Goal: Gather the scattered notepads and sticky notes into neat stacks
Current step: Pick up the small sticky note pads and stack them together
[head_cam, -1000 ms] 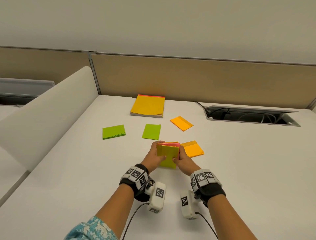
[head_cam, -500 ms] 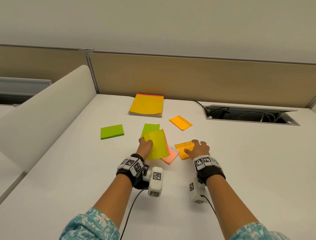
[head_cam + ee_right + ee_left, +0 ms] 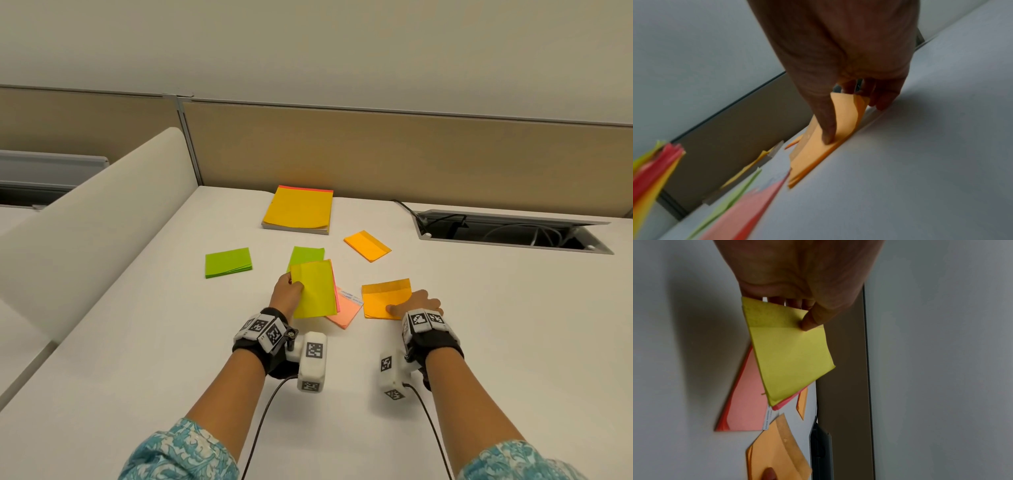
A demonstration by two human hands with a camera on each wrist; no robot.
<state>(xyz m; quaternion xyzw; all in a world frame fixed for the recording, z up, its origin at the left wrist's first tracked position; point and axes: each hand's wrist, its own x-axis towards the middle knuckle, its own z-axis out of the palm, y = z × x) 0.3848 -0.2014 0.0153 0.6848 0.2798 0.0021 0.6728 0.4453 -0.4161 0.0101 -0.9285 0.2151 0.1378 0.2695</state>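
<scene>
My left hand (image 3: 287, 294) pinches a yellow-topped stack of sticky notes (image 3: 315, 289) with pink sheets under it, held just above the desk; the left wrist view shows the thumb on that stack (image 3: 791, 353). A pink pad (image 3: 344, 308) lies flat below it. My right hand (image 3: 416, 303) grips an orange pad (image 3: 385, 298), thumb on top and fingers at its right edge, lifting that edge (image 3: 818, 151). Farther back lie two green pads (image 3: 227, 262) (image 3: 306, 254), another orange pad (image 3: 367, 245) and a large yellow notepad (image 3: 298, 209).
White desk (image 3: 171, 359) with a curved white divider (image 3: 85, 233) on the left and a tan partition behind. An open cable tray (image 3: 507, 234) with wires sits in the desk at the back right. Wrist camera cables trail toward me.
Both hands held the stack together a second ago. The right hand let go and moved right to the orange pad, now lifting its edge. The left hand carried the stack left; a pink pad lies uncovered.
</scene>
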